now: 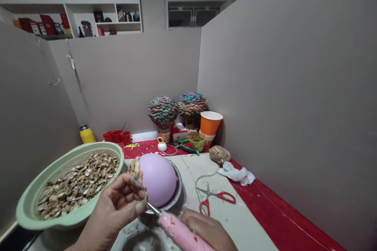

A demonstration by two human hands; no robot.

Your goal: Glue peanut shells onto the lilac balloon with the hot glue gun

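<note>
by the worktop's (250, 221) near edge, left fingers (134, 211) pinch a shell (145, 195); right fingers (203, 227) wrap a pink tool (180, 229), which, slipping, could burst the balloon (159, 180).

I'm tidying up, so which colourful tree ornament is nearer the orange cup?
The right-hand ornament, close beside the orange cup; the left-hand ornament stands farther away.

Dim, diffuse light leaves the grey partition (282, 98) dull, with wide-angle stretching at edges.
</note>
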